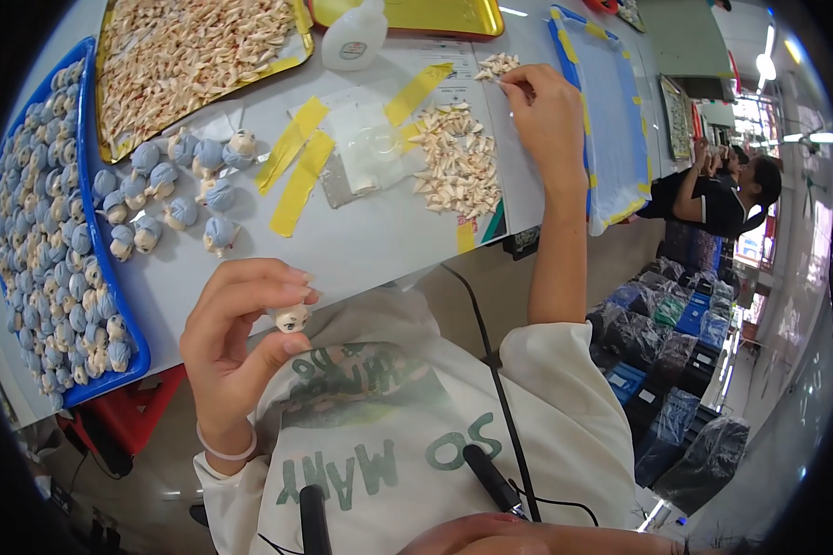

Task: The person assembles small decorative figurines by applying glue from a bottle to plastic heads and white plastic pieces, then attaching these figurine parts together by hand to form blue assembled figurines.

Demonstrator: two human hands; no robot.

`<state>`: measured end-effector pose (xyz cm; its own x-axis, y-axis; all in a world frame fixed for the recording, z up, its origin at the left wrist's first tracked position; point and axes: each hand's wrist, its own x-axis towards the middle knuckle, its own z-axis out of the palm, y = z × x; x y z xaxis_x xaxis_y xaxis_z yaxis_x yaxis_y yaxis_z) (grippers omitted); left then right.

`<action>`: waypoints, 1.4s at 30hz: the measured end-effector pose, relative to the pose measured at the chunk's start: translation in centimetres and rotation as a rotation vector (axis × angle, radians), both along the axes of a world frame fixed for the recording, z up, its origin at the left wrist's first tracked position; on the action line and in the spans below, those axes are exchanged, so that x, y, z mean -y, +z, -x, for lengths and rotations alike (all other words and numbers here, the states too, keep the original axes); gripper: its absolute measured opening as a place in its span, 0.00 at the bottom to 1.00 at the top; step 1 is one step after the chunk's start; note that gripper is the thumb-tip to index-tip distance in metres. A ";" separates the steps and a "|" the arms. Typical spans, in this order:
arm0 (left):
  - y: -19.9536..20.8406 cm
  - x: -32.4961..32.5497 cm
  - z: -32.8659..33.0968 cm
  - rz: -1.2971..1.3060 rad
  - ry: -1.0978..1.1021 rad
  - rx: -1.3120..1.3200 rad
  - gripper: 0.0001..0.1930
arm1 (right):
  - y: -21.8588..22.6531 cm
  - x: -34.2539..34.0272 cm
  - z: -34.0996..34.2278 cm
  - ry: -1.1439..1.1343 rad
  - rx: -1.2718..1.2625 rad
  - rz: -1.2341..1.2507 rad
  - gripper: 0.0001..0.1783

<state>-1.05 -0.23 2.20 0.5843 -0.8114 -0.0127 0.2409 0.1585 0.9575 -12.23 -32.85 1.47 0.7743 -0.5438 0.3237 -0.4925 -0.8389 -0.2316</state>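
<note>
- The left hand (241, 338) pinches a small doll head (292, 320) between thumb and fingertips, the fingers curved over its top and the thumb below
- The doll head is pale cream and rounded, with a printed eye in grey and dark lines; the fingers hide its upper part, so its full shape cannot be told
- It is held up off the table (379, 245), in front of the person's white shirt (389, 388), near the table's edge
- The right hand (544, 106) reaches to a small pile of pointed cream pieces (496, 66), fingers bent, index fingertip beside the pile; whether they pinch a piece cannot be told
- A larger heap of cream pieces (455, 166) lies nearer the person, beside a clear dish (372, 153) and yellow tape strips (303, 185)
- Loose blue-haired heads (181, 212) sit at the left, each with rounded, grooved pale-blue hair; many similar ones fill a blue tray (120, 319) beside them
- Farther back are a gold tray (307, 44) full of pale pieces and a white bottle (354, 42)
</note>
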 end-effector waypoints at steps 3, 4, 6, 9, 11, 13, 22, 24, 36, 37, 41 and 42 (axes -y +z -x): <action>-0.5 0.3 0.3 0.011 -0.045 0.015 0.12 | -0.8 0.1 0.1 0.069 0.004 0.085 0.02; -0.5 0.3 0.3 0.012 -0.051 0.021 0.12 | -0.8 0.0 0.3 0.055 -0.010 0.102 0.02; -0.5 0.6 0.5 0.051 -0.061 -0.039 0.11 | -1.0 0.0 0.6 0.077 0.022 0.114 0.03; -0.4 0.8 0.7 0.059 -0.056 -0.086 0.10 | -0.7 -0.4 0.6 0.064 0.137 0.059 0.04; -0.5 0.6 0.7 0.053 -0.062 -0.083 0.10 | 0.1 -1.3 0.9 0.029 0.199 0.003 0.05; -0.8 0.8 0.6 0.109 -0.076 -0.110 0.10 | 0.9 -1.6 1.4 -0.019 0.321 -0.111 0.08; -1.7 0.6 0.2 0.164 -0.043 -0.288 0.16 | 2.0 -4.7 3.3 -0.045 0.522 -0.776 0.10; -1.8 0.9 0.2 0.170 -0.026 -0.278 0.16 | 1.6 -4.6 3.9 0.039 0.609 -0.837 0.09; -3.0 1.8 -0.4 0.232 0.001 -0.384 0.18 | 1.9 -6.6 1.9 0.134 0.492 -0.891 0.08; -2.9 1.9 -0.5 0.207 0.011 -0.444 0.18 | 1.8 -6.6 1.4 0.171 0.489 -0.850 0.08; -3.7 2.1 -0.6 0.267 -0.006 -0.325 0.18 | 2.3 -7.4 -0.5 0.258 0.451 -0.758 0.08; -3.9 2.1 -0.7 0.277 -0.017 -0.301 0.18 | 2.3 -7.7 -1.0 0.254 0.445 -0.759 0.08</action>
<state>-0.35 -2.29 -1.71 0.5743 -0.8177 0.0392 0.5090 0.3941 0.7653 -11.19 -25.16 3.81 0.7891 -0.5630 0.2459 -0.0471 -0.4545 -0.8895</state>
